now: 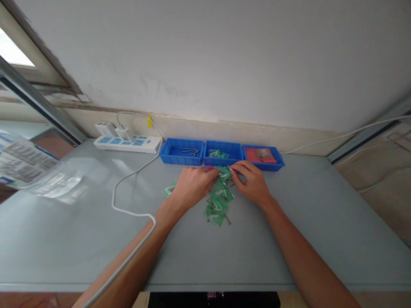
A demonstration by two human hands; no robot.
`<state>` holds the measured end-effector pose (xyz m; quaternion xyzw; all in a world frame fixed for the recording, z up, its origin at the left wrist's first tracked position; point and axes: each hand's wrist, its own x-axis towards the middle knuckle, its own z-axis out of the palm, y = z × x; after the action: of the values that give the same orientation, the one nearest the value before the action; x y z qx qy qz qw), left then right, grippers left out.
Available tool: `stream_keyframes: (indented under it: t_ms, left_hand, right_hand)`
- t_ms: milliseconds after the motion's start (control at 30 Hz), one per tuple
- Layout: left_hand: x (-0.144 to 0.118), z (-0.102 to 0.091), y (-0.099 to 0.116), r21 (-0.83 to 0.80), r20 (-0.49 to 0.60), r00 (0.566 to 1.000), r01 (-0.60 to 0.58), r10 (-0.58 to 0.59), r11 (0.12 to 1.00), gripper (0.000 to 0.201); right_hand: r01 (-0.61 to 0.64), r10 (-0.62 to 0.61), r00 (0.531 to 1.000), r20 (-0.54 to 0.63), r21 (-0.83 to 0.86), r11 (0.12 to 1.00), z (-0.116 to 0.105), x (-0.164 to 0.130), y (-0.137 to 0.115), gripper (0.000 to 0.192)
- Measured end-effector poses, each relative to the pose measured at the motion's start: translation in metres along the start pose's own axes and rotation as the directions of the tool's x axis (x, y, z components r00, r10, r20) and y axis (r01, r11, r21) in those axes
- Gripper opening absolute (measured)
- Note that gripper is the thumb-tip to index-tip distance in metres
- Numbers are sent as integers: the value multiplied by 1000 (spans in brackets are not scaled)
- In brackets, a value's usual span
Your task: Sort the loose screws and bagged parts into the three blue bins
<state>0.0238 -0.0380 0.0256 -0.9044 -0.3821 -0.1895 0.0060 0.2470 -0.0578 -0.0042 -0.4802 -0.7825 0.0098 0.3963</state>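
Small green plastic packets of screws point(217, 209) lie in a loose heap on the grey table, some overlapping. At the heap's far end, my left hand point(195, 182) is closed, thumb and fingertips on a green packet point(224, 173). My right hand point(252, 182) pinches at the right edge of the same packet; its fingertips partly hide what is between them. Loose screws point(227, 220) lie beside the heap. Another green packet point(169, 188) rests left of my left hand, partly covered by it. Something pink point(208, 167) shows just beyond my left fingers.
Behind my hands stand three blue bins: the left bin point(165, 157) has loose screws, the middle bin point(221, 161) green packets, the right bin point(280, 161) red packets. A power strip point(144, 144) with a white cable point(113, 196) is left; a clear plastic container point(48, 175) hangs further left.
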Motion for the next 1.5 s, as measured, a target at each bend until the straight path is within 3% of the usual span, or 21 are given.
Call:
stream_keyframes:
  t_ms: [167, 267, 400, 500, 567, 667, 733, 800, 900, 1000, 1067, 1233, 1300, 1367, 1433, 1500]
  left_hand:
    - [-1, -2, -4, -45, -169, 985, -25, 17, 999, 41]
    - [-2, -2, -6, -72, -316, 948, 17, -39, 997, 36]
    - [1, -5, -4, -195, -537, 824, 87, -181, 977, 28]
    - [5, -7, 0, -315, -604, 731, 147, -317, 938, 23]
    - [7, -6, 2, -391, -578, 722, 164, -380, 906, 22]
    - [10, -2, 4, -522, -469, 757, 177, -455, 834, 21]
    - [12, 2, 6, -650, -366, 772, 189, -521, 736, 20]
    - [14, 4, 9, -792, -256, 769, 180, -585, 583, 24]
    - [17, 3, 13, -924, -167, 737, 115, -655, 365, 34]
    - [21, -3, 16, -960, -175, 701, 36, -692, 279, 41]
    - [26, -6, 19, -974, -158, 701, 4, -695, 225, 44]
    - [50, 2, 26, -999, 2, 758, 33, -652, 35, 51]
    - [61, 9, 27, -996, -14, 765, 48, -643, 80, 48]
    - [71, 16, 26, -974, -109, 767, 45, -632, 222, 42]
    - [78, 21, 27, -903, -228, 782, 54, -580, 427, 35]
    - [81, 26, 28, -756, -317, 834, 64, -450, 651, 28]
  right_hand:
    - [-19, 19, 1000, -11, 54, 998, 2, -1, -1, 26]
    - [-7, 8, 1000, -25, 73, 997, 3, -1, -1, 25]
    - [-14, 21, 998, -52, 144, 990, 3, 1, -6, 23]
    - [-70, 85, 994, -66, 204, 977, 3, 3, -9, 22]
    - [-114, 127, 991, -42, 226, 967, 3, 4, -10, 22]
    - [-192, 186, 981, 46, 286, 939, 7, 3, -8, 24]
    - [-248, 219, 968, 122, 345, 905, 11, 2, -6, 31]
    - [-274, 228, 960, 162, 378, 885, 13, 1, -5, 35]
    - [-250, 230, 968, 97, 371, 894, 10, 3, -3, 37]
    - [-224, 240, 970, 18, 437, 871, 3, 5, -2, 35]
    - [-231, 251, 967, 38, 539, 810, 0, 7, -2, 36]
    - [-380, 321, 919, 228, 722, 578, 0, 11, 2, 35]
    - [-422, 379, 894, 238, 730, 538, -3, 12, 9, 35]
    - [-410, 454, 878, 150, 724, 555, -9, 13, 19, 40]
    - [-365, 541, 840, -42, 694, 621, -18, 12, 32, 52]
    - [-340, 584, 763, -279, 594, 729, -26, 10, 45, 63]
